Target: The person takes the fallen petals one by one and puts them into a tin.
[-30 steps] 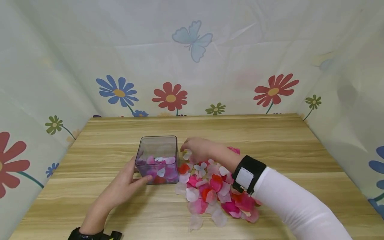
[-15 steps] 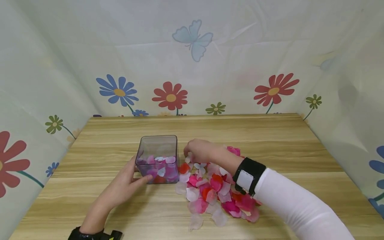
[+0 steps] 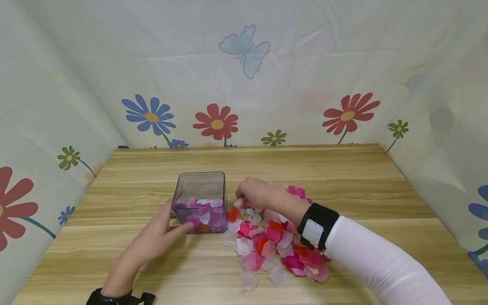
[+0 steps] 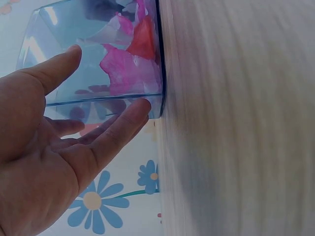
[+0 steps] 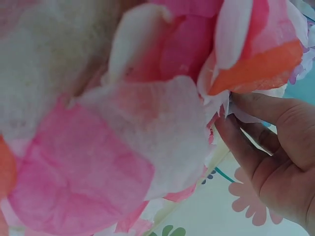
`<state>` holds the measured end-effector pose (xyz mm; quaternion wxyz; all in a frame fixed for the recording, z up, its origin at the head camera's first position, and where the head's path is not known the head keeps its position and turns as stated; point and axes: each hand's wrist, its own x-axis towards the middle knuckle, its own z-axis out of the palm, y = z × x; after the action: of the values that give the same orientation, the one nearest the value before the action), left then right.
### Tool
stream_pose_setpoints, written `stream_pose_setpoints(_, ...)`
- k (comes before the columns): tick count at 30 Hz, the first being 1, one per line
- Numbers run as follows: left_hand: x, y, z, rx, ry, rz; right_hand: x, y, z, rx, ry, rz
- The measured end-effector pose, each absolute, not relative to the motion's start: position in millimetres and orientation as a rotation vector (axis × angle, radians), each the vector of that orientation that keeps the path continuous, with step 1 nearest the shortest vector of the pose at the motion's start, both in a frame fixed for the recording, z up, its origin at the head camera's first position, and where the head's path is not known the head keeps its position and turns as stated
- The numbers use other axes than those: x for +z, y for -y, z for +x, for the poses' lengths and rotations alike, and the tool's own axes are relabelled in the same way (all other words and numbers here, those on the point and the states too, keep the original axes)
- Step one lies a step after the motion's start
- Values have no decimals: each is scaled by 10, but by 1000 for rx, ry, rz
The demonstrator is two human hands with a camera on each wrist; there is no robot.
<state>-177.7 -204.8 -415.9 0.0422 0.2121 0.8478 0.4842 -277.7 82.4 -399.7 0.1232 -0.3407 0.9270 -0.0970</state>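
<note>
A clear grey plastic box (image 3: 201, 190) stands left of centre, with pink, white and red flower petals (image 3: 206, 219) inside. My left hand (image 3: 160, 233) rests against its near left corner: the thumb lies on the front wall and the fairly straight fingers lie along the left side. In the left wrist view the left hand (image 4: 64, 132) touches the box wall. Right of the box, my right hand (image 3: 257, 195) pinches a whitish petal (image 3: 239, 203) at the pile's far left edge. Thumb and fingertips of the right hand (image 5: 275, 142) meet among the petals in the right wrist view.
A loose pile of pink, red and white artificial petals (image 3: 267, 241) spreads over the wooden table (image 3: 152, 167) beneath my right forearm. A white four-petalled bloom (image 3: 254, 214) lies close to my right hand. Behind the table hangs a flower-printed curtain (image 3: 244, 106).
My right hand has moved slightly right, away from the box, and its fingers have come together on the whitish petal. The left hand and the box have stayed put.
</note>
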Motion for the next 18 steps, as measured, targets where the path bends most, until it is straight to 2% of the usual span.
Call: stream_pose_setpoints(18, -4158, 2044, -1779, 1482, -2590, 636, -3836, -927, -2815, -406, -2800, -1166)
